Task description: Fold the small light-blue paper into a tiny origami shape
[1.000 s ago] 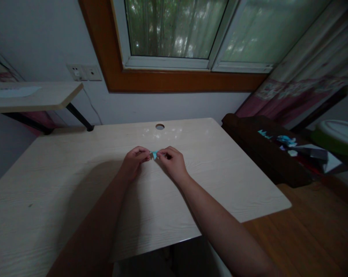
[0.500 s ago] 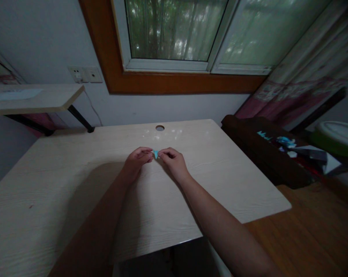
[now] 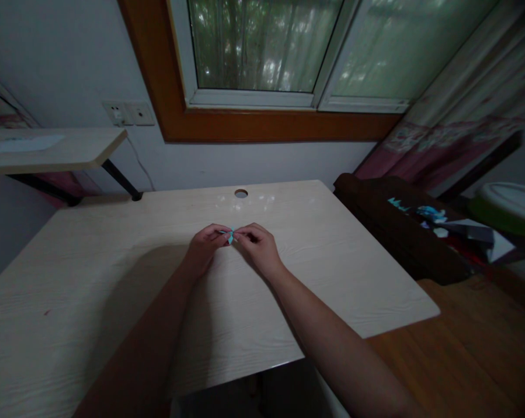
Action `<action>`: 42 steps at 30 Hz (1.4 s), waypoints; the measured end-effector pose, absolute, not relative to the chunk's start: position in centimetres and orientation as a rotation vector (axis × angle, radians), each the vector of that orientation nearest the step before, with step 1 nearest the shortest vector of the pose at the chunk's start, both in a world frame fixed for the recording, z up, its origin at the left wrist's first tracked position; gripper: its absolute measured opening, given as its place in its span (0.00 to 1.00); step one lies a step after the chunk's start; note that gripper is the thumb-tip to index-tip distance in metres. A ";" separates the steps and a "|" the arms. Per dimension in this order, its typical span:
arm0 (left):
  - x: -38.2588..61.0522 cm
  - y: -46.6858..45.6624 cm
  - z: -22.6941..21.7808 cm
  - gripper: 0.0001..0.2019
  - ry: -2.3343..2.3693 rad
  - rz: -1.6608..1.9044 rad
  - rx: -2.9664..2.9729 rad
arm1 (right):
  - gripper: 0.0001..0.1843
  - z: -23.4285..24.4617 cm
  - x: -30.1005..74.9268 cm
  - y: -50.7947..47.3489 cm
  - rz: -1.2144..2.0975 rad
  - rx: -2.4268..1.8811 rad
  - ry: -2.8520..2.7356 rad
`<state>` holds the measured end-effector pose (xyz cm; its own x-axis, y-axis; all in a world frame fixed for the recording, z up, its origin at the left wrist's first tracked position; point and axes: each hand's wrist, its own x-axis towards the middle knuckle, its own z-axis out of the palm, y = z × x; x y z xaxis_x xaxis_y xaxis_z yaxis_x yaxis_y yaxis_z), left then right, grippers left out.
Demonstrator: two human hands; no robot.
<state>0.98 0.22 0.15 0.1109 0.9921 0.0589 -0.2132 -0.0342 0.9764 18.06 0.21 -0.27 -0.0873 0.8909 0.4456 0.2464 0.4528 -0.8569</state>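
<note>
Pinched between my two hands is a small turquoise piece of folded paper (image 3: 230,237), held just above the pale wood-grain table (image 3: 332,261). My left hand (image 3: 205,244) grips it from the left, with thumb and fingers closed. From the right, the fingertips of my right hand (image 3: 258,241) are closed on it too. The fingertips of both hands almost meet and hide most of the paper, so its exact shape cannot be made out.
Beyond my hands, a round cable hole (image 3: 241,194) lies near the table's back edge. A raised shelf (image 3: 71,152) on black legs stands at the back left. At the right, a dark brown cabinet (image 3: 376,215) carries turquoise pieces (image 3: 431,214) and folded papers.
My right hand has shifted slightly left, bringing the fingertips closer together. The turquoise paper has turned and moved a little left and down, and now shows a different outline.
</note>
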 end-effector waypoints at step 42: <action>0.0 1.3 -0.2 0.15 1.123 1.518 1.041 | 0.08 0.1 18.5 0.4 0.614 -1.122 -1.486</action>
